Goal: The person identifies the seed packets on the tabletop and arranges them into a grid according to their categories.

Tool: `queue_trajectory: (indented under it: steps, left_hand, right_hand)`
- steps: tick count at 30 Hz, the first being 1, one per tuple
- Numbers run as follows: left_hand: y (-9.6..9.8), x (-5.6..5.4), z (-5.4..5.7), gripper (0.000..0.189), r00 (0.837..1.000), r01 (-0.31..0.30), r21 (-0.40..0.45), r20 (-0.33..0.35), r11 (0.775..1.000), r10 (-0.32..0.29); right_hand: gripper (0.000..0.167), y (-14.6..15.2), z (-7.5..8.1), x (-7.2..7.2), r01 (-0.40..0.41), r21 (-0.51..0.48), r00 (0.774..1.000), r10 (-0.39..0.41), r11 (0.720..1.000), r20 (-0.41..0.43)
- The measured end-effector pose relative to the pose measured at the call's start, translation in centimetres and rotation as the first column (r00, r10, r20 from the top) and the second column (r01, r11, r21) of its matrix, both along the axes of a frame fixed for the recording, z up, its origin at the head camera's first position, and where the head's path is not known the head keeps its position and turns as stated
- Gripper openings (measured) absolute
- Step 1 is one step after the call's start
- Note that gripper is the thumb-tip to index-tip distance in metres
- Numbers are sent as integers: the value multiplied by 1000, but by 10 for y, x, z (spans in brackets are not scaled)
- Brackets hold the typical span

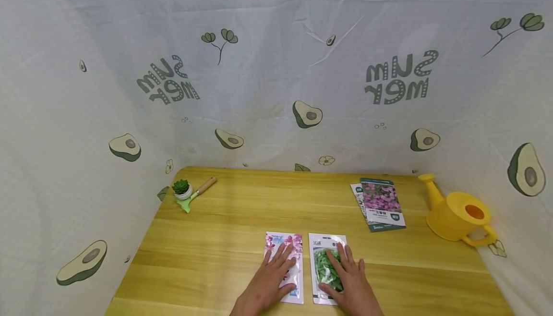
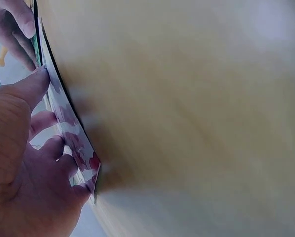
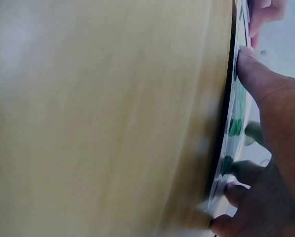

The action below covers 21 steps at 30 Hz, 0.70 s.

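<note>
Two seed packets lie side by side near the front of the table, a narrow gap between them. My left hand [image 1: 270, 280] rests with spread fingers on the pink-flowered seed packet [image 1: 295, 270]. On the white packet with green leaves [image 1: 318, 258], my right hand [image 1: 347, 280] lies the same way, fingers spread. In the left wrist view the fingertips [image 2: 52, 143] touch the flowered packet's face. The right wrist view shows the thumb [image 3: 256, 74] and fingers against the green packet [image 3: 236, 126]. Both hands hide part of the printing.
At the back right, a purple-flowered seed packet [image 1: 380, 197] overlaps others. A yellow watering can [image 1: 458, 215] stands at the right edge. Back left sit a small potted succulent [image 1: 182, 188] and a green rake with a wooden handle [image 1: 205, 186]. Printed cloth [image 1: 268, 80] hangs around the wooden table [image 1: 207, 244].
</note>
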<state>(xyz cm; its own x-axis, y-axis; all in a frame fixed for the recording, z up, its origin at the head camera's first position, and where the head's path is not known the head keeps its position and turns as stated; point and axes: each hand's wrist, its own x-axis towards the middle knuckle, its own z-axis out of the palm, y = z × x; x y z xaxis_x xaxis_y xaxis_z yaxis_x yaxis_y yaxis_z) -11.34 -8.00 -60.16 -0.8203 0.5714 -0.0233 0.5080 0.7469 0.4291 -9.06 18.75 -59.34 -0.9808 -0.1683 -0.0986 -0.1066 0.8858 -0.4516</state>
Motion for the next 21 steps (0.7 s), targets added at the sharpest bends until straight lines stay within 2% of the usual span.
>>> queue_trajectory:
  steps: [8, 15, 21]
  left_hand:
    - [0, 1, -6, 65, 997, 13, 9, -81, 1000, -12]
    - [5, 3, 13, 66, 1000, -14, -25, -4, 1000, 14]
    - [6, 4, 13, 66, 1000, -22, -5, 0, 1000, 22]
  right_hand:
    - [89, -3, 2, 3, 4, 30, 1000, -4, 1000, -10]
    - [87, -4, 2, 4, 11, 6, 999, -11, 1000, -30]
    - [88, -4, 3, 3, 8, -8, 1000, -8, 1000, -1]
